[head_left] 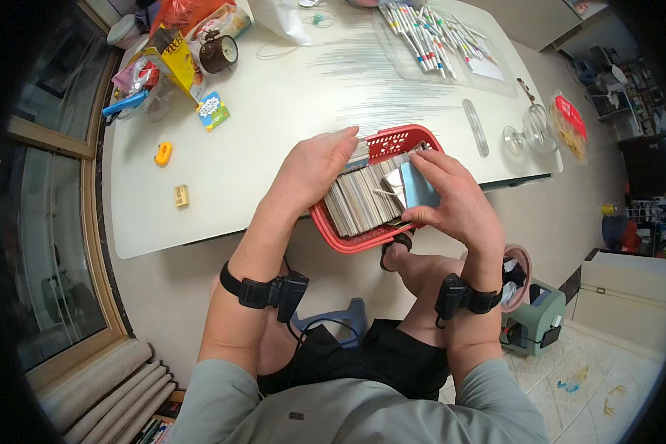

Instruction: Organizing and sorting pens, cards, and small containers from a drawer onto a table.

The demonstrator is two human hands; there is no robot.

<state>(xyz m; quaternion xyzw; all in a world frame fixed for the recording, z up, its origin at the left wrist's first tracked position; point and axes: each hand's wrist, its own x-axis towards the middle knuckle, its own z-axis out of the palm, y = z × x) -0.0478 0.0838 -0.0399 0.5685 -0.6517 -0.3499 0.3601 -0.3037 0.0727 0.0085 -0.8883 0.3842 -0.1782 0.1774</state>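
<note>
A red plastic basket point(341, 243) sits tilted at the table's front edge, partly overhanging it. Packed upright inside is a row of thin cards point(361, 202). My left hand point(319, 169) lies over the basket's left side, its fingertips by another group of cards at the back. What those fingers hold is hidden. At the right end of the row, my right hand point(458, 194) grips a light blue card point(416, 186) between thumb and fingers. Beside that card are a white folded piece point(394, 180) and a short white cord point(386, 192).
Many marker pens point(422, 41) lie in a clear tray at the back right. A glass goblet point(538, 130) lies near the right edge. On the left are an alarm clock point(218, 51), a yellow box point(175, 61), an orange object point(164, 154) and an eraser point(181, 196).
</note>
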